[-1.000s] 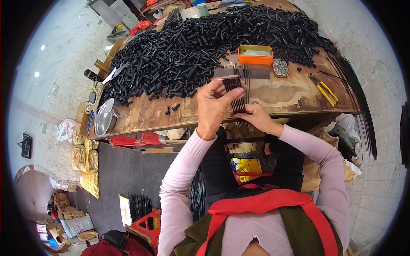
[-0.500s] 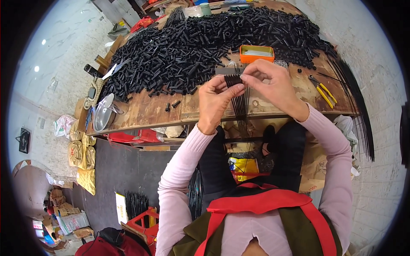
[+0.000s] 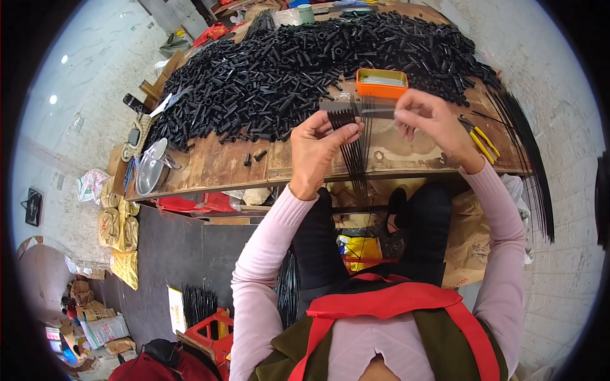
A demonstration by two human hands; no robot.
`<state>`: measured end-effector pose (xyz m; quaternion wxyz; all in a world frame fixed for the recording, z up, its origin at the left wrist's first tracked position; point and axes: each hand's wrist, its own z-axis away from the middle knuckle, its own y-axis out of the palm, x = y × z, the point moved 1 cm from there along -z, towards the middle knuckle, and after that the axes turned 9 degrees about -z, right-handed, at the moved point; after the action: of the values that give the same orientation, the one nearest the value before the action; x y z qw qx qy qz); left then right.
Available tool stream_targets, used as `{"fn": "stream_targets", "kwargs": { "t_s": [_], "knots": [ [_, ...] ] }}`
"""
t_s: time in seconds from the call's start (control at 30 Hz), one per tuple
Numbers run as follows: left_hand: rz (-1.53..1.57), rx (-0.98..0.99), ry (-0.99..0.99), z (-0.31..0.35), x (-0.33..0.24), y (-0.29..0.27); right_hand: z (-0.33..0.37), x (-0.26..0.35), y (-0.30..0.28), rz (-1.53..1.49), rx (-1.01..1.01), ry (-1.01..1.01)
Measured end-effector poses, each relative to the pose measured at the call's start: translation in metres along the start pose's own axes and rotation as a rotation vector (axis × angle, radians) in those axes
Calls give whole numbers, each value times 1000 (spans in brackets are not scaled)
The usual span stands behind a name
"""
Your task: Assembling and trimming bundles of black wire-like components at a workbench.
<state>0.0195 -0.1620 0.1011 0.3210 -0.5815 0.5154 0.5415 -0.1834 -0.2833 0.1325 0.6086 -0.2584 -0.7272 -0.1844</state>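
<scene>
My left hand [image 3: 321,147] is closed round a row of thin black rods [image 3: 354,159], thumb across the front. The rods lie side by side at the top and hang past the table's front edge. My right hand [image 3: 427,122] is off to the right of the rods, slightly blurred, thumb and fingers bent together; whatever is in them is too blurred to make out. Between the hands, a flat grey strip [image 3: 376,113] reaches toward my right fingertips. Behind it stands an orange box [image 3: 382,90] with thin pale pieces inside.
A broad heap of short black tubes [image 3: 273,76] covers the back of the wooden table [image 3: 222,166]. Yellow-handled pliers [image 3: 483,141] and long black rods [image 3: 530,152] lie at the right. A metal bowl [image 3: 151,173] sits at the left edge, with two loose black pieces nearer the middle.
My right hand has left the rods and moved to the right. My left hand keeps its hold, and the rods' upper ends now show as a slanted row.
</scene>
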Motion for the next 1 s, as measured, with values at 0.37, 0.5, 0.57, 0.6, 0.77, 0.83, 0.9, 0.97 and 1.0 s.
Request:
{"fn": "stream_targets", "kwargs": {
  "t_s": [0.37,0.5,0.57,0.6,0.77,0.83,0.9,0.97,1.0],
  "knots": [
    [-17,40,-34,-2,-6,-2,29,-12,11,78,578,509],
    [-18,56,-49,-2,-9,-2,36,-66,-45,984,341,449],
    [-15,66,-9,-1,-14,5,35,-85,-79,1281,-123,-78],
    [-7,71,-14,0,-14,4,30,-87,-81,1286,-124,-68],
    [-15,177,-71,3,-14,-5,3,-127,-59,1195,-115,-75],
    [-16,185,-71,3,-15,-2,0,-135,-51,1330,-135,-54],
    [-22,181,-66,4,-15,-1,-3,-140,-47,1395,-164,-26],
    [-14,176,-63,2,-14,0,-12,-146,-60,1390,-94,-50],
    [-7,170,-59,1,-14,0,-18,-146,-66,1384,-24,-77]
  ]
}}
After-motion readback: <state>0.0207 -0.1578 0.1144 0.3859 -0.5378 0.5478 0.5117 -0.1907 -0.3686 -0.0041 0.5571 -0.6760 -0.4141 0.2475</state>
